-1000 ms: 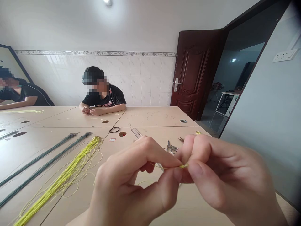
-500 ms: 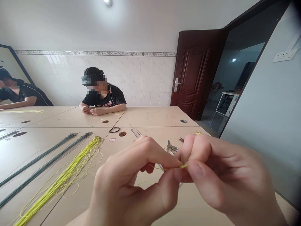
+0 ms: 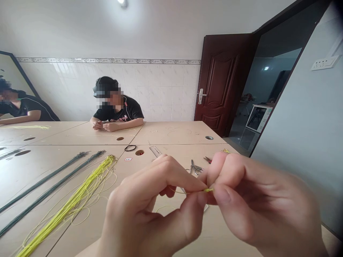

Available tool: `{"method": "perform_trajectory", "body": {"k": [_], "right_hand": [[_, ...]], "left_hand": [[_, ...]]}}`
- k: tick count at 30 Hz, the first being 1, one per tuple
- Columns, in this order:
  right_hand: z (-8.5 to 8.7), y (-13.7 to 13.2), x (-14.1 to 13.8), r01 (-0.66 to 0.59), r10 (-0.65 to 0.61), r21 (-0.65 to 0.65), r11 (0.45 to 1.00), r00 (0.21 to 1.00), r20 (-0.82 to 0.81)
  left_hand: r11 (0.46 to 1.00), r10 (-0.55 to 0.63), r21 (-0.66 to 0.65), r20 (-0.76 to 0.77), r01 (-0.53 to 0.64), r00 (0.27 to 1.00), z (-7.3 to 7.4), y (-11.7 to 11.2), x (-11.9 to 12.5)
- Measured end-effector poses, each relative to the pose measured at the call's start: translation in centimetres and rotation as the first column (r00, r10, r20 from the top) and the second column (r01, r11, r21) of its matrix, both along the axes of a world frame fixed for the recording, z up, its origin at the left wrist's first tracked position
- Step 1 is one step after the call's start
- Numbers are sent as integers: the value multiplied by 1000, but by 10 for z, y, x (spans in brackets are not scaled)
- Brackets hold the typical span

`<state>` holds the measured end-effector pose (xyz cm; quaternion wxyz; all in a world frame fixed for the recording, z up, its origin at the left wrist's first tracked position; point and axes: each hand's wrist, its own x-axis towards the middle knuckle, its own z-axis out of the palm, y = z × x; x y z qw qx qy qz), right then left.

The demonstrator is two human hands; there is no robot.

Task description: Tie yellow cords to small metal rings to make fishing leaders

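Observation:
My left hand (image 3: 158, 203) pinches a thin yellow cord (image 3: 208, 190) between thumb and forefinger. Meeting it from the right, my right hand (image 3: 257, 196) has its thumb and forefinger closed at the cord's short end, where a small knot or coil shows. Part of the cord runs back under my left fingers, and a loop hangs below. Both hands are raised above the table, fingertips almost touching. Just behind them lie small scissors (image 3: 193, 167) and red-handled pliers (image 3: 207, 160), partly covered by my fingers.
On the left of the table (image 3: 150, 228) lie a bundle of yellow cords (image 3: 72, 200) and dark green cord bundles (image 3: 53, 187). A ruler (image 3: 155, 151), a black ring (image 3: 130, 147) and a small label (image 3: 128, 159) sit beyond my hands. Opposite sits a person (image 3: 118, 107); another is far left.
My right hand has shifted very slightly, its fingertips easing a little from the knot, so more of the yellow end shows. My left hand holds its place.

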<state>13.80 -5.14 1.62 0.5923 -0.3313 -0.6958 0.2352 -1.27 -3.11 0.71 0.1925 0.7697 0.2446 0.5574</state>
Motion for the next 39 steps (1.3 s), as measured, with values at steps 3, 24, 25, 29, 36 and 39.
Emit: {"method": "perform_trajectory", "body": {"k": [3,24,25,29,36,39], "right_hand": [[0,1,0,4,-4,23,1000,1000,0],[1,0,1,26,-28,42,999,999,46],[1,-1,1,26,-28,43,999,998,51],[1,-1,1,27,-29,39,999,998,52],[0,1,0,28,-30,53,998,999,45],[-3,0,2,1,-3,59,998,999,47]], "left_hand": [[1000,18,5,57,-19,998,-2,-1,2],[1000,3,-31,27,-2,1000,0,-3,1],[999,4,-32,24,-3,1000,1,-3,0],[999,23,-38,17,-23,1000,0,-2,1],[998,14,-55,21,-13,1000,-1,-3,0],[992,-50,-114,22,52,999,2,-2,-2]]}}
